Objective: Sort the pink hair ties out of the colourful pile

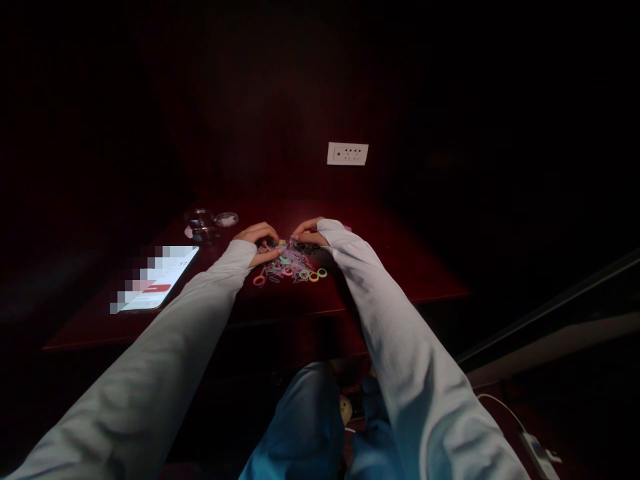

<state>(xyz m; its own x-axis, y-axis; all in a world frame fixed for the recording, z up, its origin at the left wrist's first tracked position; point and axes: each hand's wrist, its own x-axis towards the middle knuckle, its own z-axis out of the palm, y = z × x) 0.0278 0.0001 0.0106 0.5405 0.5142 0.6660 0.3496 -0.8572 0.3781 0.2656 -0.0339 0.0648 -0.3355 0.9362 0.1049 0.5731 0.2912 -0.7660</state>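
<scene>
A tangled heap of small pastel rings and thin loops (294,263), in pink, purple, green and yellow, lies on the dark red table. At its left edge is my left hand (261,239), its fingers curved over the heap and its thumb apart from them. From the right, my right hand (309,230) reaches to the back of the heap, thumb and fingertips brought together. Whatever sits between those fingertips is too small to name. Several separate rings, including a yellow ring (313,277) and an orange-pink ring (259,281), lie along the near side of the heap.
A clear jar (200,225) stands at the back left, with a round clear lid (227,219) beside it. A lit phone (163,280) lies left of my forearm. Behind the table is a white wall socket (348,154). A power strip (539,453) is low at right.
</scene>
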